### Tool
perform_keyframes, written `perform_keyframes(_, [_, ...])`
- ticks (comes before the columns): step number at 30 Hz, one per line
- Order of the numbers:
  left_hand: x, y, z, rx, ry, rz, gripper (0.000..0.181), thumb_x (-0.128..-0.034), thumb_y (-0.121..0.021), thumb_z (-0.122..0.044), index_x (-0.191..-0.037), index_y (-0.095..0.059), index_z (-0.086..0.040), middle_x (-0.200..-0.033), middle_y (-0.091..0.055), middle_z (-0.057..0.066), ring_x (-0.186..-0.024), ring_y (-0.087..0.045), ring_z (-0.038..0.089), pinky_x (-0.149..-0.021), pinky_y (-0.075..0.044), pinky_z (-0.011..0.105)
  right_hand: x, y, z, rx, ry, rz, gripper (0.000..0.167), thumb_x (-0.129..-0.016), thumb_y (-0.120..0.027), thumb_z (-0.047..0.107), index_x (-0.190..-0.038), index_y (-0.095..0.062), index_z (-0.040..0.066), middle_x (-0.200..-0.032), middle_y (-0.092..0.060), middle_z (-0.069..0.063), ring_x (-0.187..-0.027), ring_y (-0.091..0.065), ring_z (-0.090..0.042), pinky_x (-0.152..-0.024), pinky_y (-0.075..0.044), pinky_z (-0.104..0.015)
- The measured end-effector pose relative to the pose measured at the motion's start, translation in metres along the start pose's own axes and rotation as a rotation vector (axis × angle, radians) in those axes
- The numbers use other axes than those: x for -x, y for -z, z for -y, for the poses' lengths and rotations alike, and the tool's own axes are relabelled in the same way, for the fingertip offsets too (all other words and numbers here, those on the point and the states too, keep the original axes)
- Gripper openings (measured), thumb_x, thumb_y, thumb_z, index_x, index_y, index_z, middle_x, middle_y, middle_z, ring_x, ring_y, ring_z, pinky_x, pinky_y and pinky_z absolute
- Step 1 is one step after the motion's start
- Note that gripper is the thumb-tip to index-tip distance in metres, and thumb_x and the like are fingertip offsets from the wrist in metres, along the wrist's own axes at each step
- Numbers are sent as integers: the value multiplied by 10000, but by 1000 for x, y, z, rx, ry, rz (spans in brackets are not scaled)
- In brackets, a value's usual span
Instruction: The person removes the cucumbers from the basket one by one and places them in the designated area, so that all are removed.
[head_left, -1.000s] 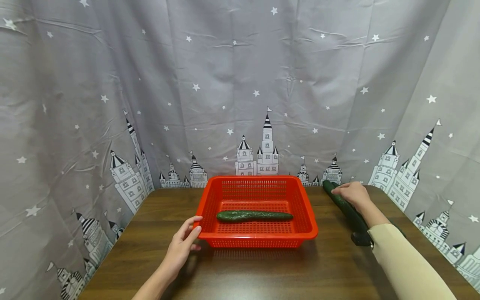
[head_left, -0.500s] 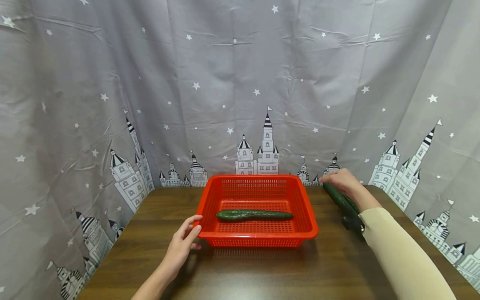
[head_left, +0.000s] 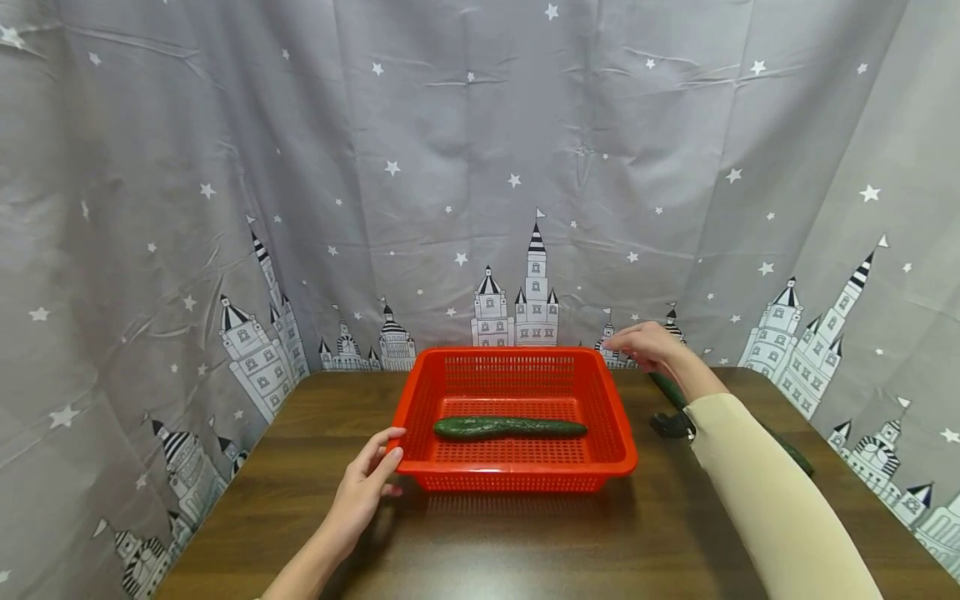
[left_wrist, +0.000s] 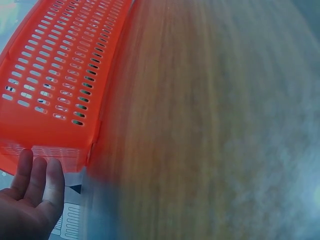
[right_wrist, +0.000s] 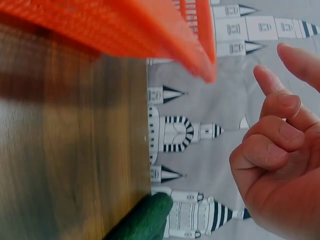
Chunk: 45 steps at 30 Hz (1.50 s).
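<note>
A dark green cucumber (head_left: 510,428) lies crosswise on the floor of a red plastic basket (head_left: 517,471) in the head view. My left hand (head_left: 362,483) holds the basket's left rim, thumb and forefinger on top; in the left wrist view the other fingers (left_wrist: 53,187) are against its end wall. My right hand (head_left: 651,343) hovers beside the basket's far right corner and holds nothing. The right wrist view shows its last fingers (right_wrist: 267,150) curled, thumb and forefinger apart. Beneath the right arm, more cucumber (head_left: 666,389) shows on the table, partly hidden by the sleeve.
A cucumber end (head_left: 791,452) pokes out right of the sleeve (head_left: 772,492). The dark wooden table (head_left: 525,550) reaches back to a grey curtain (head_left: 420,167) printed with stars and castles. A black device (head_left: 671,425) is strapped to the right wrist.
My right hand has lifted off the cucumbers at the right and moved left, without one, to the basket's far right corner. The left hand and basket have stayed put.
</note>
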<state>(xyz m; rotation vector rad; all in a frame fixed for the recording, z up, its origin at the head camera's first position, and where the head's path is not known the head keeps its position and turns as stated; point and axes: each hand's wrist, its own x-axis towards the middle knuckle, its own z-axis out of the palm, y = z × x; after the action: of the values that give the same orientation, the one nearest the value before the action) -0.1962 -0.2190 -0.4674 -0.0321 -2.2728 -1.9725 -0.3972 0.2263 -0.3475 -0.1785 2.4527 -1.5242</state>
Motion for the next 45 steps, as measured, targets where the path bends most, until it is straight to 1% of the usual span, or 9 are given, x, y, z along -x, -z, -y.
perform_keyframes(5, [0, 0, -2, -1, 9, -3, 366, -1025, -591, -265, -1380, -544, -193, -1197, -586, 213, -955, -621, 175, -781, -594, 428, -8, -17, 12, -17, 13, 30, 471, -932, -710, 233, -1308, -621, -39, -603, -418, 80, -485, -318, -71, -483, -305, -230])
perform_keyframes(10, [0, 1, -2, -3, 4, -7, 361, -1027, -587, -259, -1379, -546, -189, -1211, -587, 222, -959, -618, 170, -776, -593, 416, -16, -35, 21, -27, 30, 63, 428, -927, -719, 215, -1290, -656, -3, -649, -541, 94, -467, -330, -69, -477, -329, -225])
perform_keyframes(16, [0, 2, -2, -6, 0, -6, 370, -1028, -586, -272, -1385, -543, -188, -1213, -588, 221, -959, -621, 168, -785, -592, 425, -25, -53, 26, -17, 60, 108, 398, -915, -732, 186, -1277, -677, 31, -570, -470, 85, -435, -236, -79, -437, -254, -232])
perform_keyframes(26, [1, 2, -1, -5, -5, -5, 372, -1029, -585, -268, -1389, -540, -189, -1218, -587, 223, -961, -623, 168, -786, -593, 432, -43, -84, 23, -53, 44, 183, 440, -896, -751, 174, -1287, -662, -6, -582, -388, 59, -448, -261, -78, -452, -252, -229])
perform_keyframes(29, [1, 2, -1, -2, -6, -6, 371, -1029, -584, -262, -1389, -540, -186, -1217, -584, 226, -959, -623, 168, -785, -593, 435, -46, -93, 20, -41, 38, 202, 420, -889, -754, 185, -1261, -682, 2, -592, -419, 59, -460, -279, -79, -454, -254, -224])
perform_keyframes(32, [1, 2, -2, 0, -2, -7, 372, -1028, -587, -259, -1389, -541, -182, -1219, -583, 227, -958, -624, 169, -785, -594, 438, -48, -101, 16, -29, 37, 221, 392, -890, -750, 182, -1237, -699, 6, -651, -544, 72, -471, -298, -88, -467, -270, -228])
perform_keyframes(35, [1, 2, -2, 1, 0, -6, 374, -1027, -587, -258, -1390, -539, -179, -1221, -583, 228, -961, -624, 172, -786, -594, 440, -49, -108, 11, -32, 19, 235, 352, -889, -752, 173, -1210, -723, 31, -837, -698, 52, -478, -298, -99, -478, -272, -239])
perform_keyframes(38, [1, 1, -1, 2, 2, -6, 369, -1026, -588, -260, -1386, -542, -187, -1218, -585, 220, -965, -624, 173, -790, -594, 441, -50, -114, 7, -28, -2, 247, 356, -894, -749, 178, -1222, -721, 43, -988, -745, 3, -492, -314, -103, -498, -294, -248])
perform_keyframes(45, [1, 0, 0, 0, -10, -1, 369, -1028, -586, -270, -1385, -539, -190, -1201, -593, 213, -963, -623, 171, -785, -593, 442, -48, -126, 1, -5, -28, 277, 390, -889, -748, 190, -1235, -703, 18, -899, -715, 11, -520, -377, -87, -526, -350, -236])
